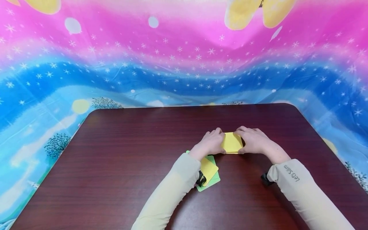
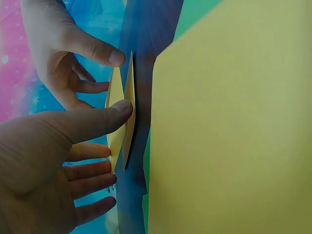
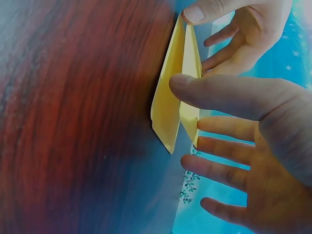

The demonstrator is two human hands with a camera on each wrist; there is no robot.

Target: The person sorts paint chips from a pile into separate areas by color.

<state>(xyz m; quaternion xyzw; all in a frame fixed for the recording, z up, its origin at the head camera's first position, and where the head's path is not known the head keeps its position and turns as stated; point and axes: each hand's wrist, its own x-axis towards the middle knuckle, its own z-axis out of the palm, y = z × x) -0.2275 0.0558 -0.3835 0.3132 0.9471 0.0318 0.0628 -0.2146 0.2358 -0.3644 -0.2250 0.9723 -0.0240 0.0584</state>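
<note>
A yellow card (image 1: 232, 141) is stretched between my two hands, above the far right part of the table. My left hand (image 1: 211, 142) pinches its left end, thumb on the near edge and fingers on the far edge. At the right end my right hand (image 1: 254, 140) grips it the same way. Just beneath lies a second yellow card (image 3: 167, 105), close to the tabletop; both wrist views show a narrow gap between the two. Under my left wrist another yellow card (image 1: 209, 169) rests on green cards (image 1: 214, 182), partly hidden by the sleeve.
The dark red-brown wooden table (image 1: 115, 166) has rounded far corners. A pink and blue patterned cloth (image 1: 184, 54) hangs behind it and along its sides. Black wrist straps (image 1: 266, 179) show at the cuffs of the light sleeves.
</note>
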